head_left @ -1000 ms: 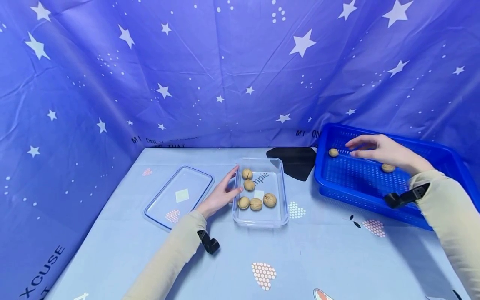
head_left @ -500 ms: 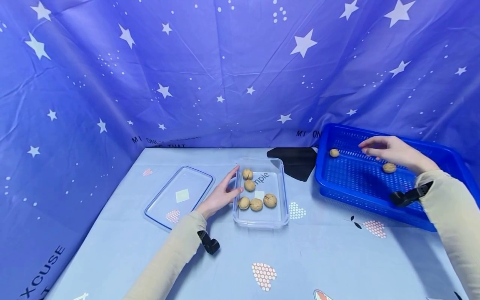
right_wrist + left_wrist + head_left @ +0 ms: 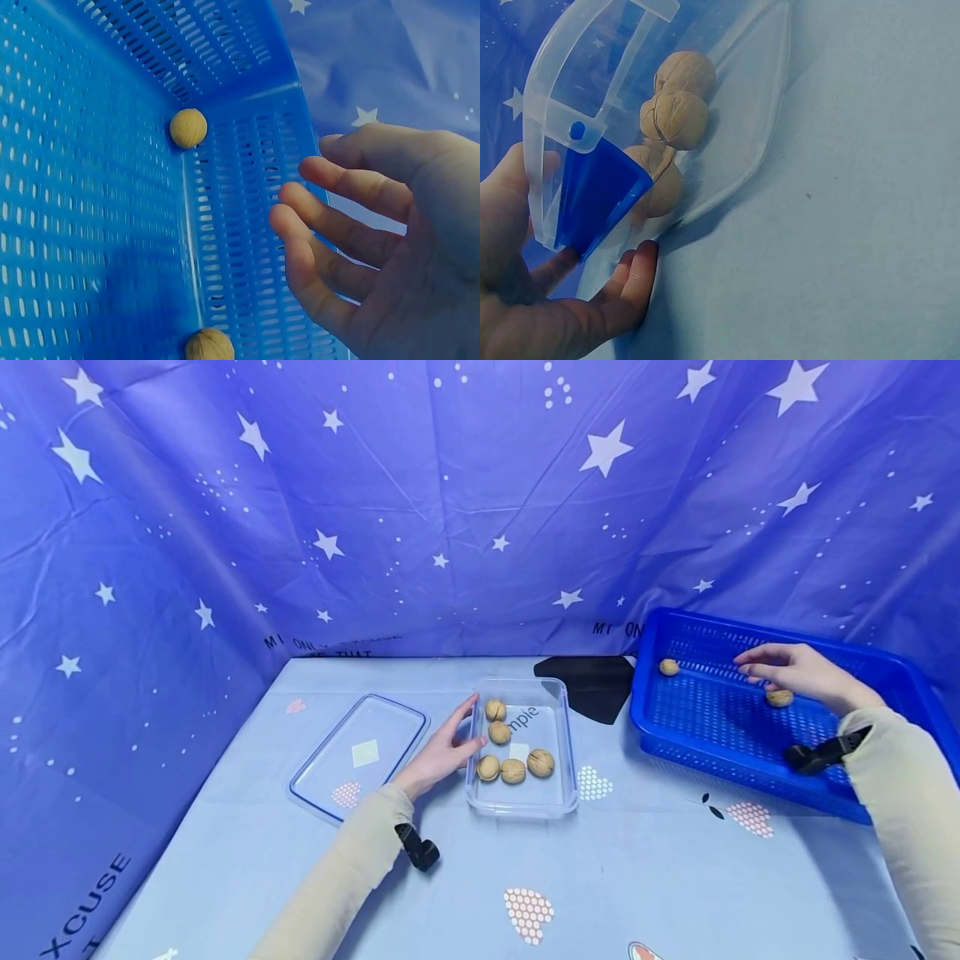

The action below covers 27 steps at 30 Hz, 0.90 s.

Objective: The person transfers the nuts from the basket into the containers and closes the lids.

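My left hand [image 3: 441,753] rests along the left side of a clear plastic food container [image 3: 551,797], thumb and fingertips at its wall. Several walnuts [image 3: 541,763] lie on the container's floor; in the left wrist view, walnuts [image 3: 676,120] show through its wall beside my fingers [image 3: 639,277]. Over a blue plastic basket [image 3: 720,762] hovers my right hand [image 3: 806,677], fingers loosely bent and holding nothing. One walnut [image 3: 780,699] sits in the basket just below that hand, partly covered by it in the head view. Another walnut [image 3: 669,667] is near the basket's left end.
The container's clear lid [image 3: 365,752] with a blue seal lies left of my left hand. Blue star-printed cloth [image 3: 442,510] hangs behind and left of the table. A printed light-blue cloth [image 3: 420,902] covers the tabletop.
My right hand has moved right within the basket, away from the left walnut and over the other one. My left hand and the container have stayed in place.
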Motion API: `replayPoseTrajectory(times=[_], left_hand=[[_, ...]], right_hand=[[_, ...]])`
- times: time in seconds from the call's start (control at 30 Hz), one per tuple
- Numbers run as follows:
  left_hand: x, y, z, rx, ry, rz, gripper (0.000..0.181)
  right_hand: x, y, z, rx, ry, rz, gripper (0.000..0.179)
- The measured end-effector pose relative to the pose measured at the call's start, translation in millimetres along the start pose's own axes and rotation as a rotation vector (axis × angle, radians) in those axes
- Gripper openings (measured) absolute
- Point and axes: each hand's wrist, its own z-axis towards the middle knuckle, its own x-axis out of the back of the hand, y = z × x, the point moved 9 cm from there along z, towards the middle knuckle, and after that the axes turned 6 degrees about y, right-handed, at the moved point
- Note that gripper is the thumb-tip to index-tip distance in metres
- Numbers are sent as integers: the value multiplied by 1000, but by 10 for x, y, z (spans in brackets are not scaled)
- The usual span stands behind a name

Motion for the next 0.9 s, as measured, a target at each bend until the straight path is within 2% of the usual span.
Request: replayPoseTrajectory(times=[0.2,0.33,0.6,0.9], left_hand=[[10,-242,109,5,20,-5,75],[10,-306,132,2,33,2,76],[23,-300,129,10,34,9,75],[25,-269,125,-11,28,7,75]], right_hand=[[39,154,13,-45,-2,35,52],[38,298,4,-90,-22,74,54],[47,538,39,-103,-1,94,50],[124,728,18,-128,32,44,53]])
